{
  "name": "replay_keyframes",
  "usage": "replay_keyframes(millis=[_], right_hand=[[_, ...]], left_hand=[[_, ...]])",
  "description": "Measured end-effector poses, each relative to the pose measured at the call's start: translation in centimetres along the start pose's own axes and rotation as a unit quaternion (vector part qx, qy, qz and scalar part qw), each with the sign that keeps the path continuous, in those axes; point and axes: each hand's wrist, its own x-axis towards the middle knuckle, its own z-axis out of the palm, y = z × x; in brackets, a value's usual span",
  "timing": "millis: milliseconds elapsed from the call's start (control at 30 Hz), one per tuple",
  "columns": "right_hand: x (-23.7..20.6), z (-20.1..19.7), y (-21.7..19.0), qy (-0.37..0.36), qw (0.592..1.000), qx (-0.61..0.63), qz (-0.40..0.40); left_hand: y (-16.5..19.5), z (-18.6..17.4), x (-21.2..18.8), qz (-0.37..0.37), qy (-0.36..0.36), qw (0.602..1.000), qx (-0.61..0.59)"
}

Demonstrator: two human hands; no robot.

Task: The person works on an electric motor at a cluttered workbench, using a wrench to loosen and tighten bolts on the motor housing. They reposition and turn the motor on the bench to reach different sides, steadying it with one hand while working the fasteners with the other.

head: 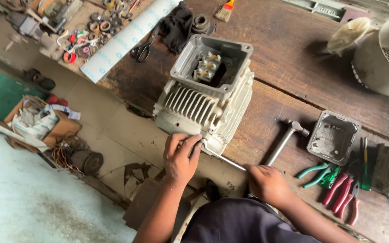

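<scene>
Worn wooden worktop [293,54] carried motor housing [205,105] at near edge. Left hand [181,157] curled against housing's near face, pinching rod [223,159] tip. Right hand [266,182] closed round rod's other end; rod ran slantwise from housing toward right hand.

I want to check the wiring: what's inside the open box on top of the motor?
Inside the terminal box sits a pale terminal block with metal studs. Any wiring beneath it is hidden in shadow.

Hammer [284,143] lies on wooden bench [293,54], near right. Grey cover box [333,137] just right of it. Green pliers [317,174] and red pliers [342,194] beside. Scissors [142,48] far left; paintbrush [225,11] far.
</scene>
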Motion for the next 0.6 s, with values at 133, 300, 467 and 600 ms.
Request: replay_keyframes(millis=[133, 300, 467, 600], right_hand=[[2.1, 8.7, 2.2, -0.032, 0.998, -0.035, 0.03], [3.9, 12.0, 1.7, -0.064, 0.995, -0.075, 0.028], [2.1, 6.3, -2.3, -0.13, 0.991, -0.033, 0.015], [0.9, -3.5, -5.9, -0.163, 0.954, 0.243, 0.073]], left_hand=[[0.9, -1.5, 0.0, 0.021, -0.03, 0.999, 0.023], [1.9, -2.6, 0.8, 0.064, -0.05, 0.996, 0.043], [0.5, -4.0, -0.1, 0.043, -0.101, 0.994, 0.028], [-2.0, -5.1, -2.9, -0.026, -0.117, 0.993, -0.022]])
